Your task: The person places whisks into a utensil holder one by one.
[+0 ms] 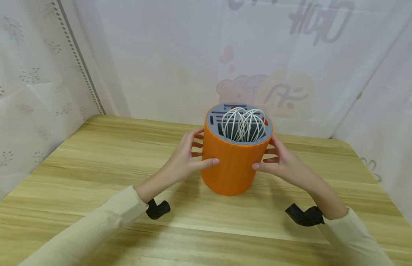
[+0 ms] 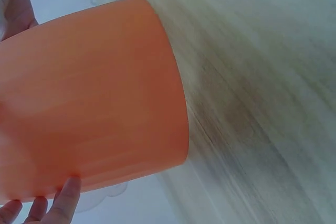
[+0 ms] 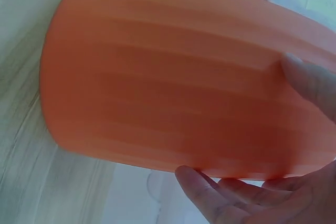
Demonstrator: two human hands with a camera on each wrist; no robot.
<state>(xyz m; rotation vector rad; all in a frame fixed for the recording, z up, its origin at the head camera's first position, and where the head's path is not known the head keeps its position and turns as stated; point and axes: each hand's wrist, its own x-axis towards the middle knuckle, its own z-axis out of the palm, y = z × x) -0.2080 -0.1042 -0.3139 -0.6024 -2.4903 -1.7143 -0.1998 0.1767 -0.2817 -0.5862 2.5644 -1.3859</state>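
An orange round knife block (image 1: 230,166) with a grey slotted top (image 1: 216,117) stands roughly upright over the table. Two white wire whisks (image 1: 243,125) poke head-up from its wide front opening; their handles are hidden inside. My left hand (image 1: 189,153) grips the block's left side, thumb on the front and fingers round towards the back. On the opposite side my right hand (image 1: 282,160) holds it the same way, as the right wrist view also shows with the ribbed orange wall (image 3: 173,87). Whether the base touches the table I cannot tell.
The wooden table (image 1: 126,147) extends around the block on every side. Pale printed cloth (image 1: 166,66) hangs behind the table and along its left and right sides. Black wrist mounts (image 1: 305,216) sit at both sleeve cuffs.
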